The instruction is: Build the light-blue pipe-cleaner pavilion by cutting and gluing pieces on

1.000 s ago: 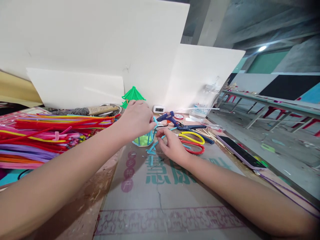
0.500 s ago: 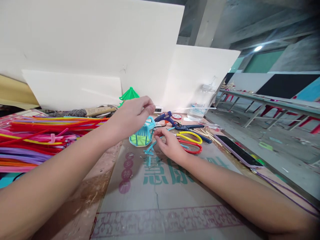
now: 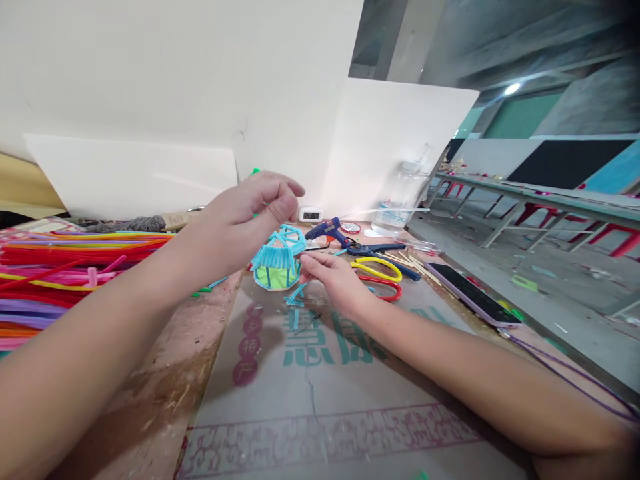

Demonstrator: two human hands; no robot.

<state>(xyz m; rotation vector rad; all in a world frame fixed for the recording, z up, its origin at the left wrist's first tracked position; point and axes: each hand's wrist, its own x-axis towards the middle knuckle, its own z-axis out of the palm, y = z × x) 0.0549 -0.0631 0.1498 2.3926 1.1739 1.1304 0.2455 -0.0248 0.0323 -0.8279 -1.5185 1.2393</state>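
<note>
Blue pipe-cleaner basket (image 3: 277,260) sits tilted on the printed mat (image 3: 320,373), w/ cut blue bits beside it. Your right hand (image 3: 333,280) pinches its rim; your left hand (image 3: 245,217) hovers above, fingertips pinched, contents can't tell.

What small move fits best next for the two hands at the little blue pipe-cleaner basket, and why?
Probably bring the left hand back down onto the small blue pipe-cleaner basket with the green base. That hand hovers above it, fingers pinched; whether they hold anything is unclear. Only the right hand touches the basket's side, and cut blue pipe-cleaner pieces lie loose beside it on the printed cardboard sheet.
</note>
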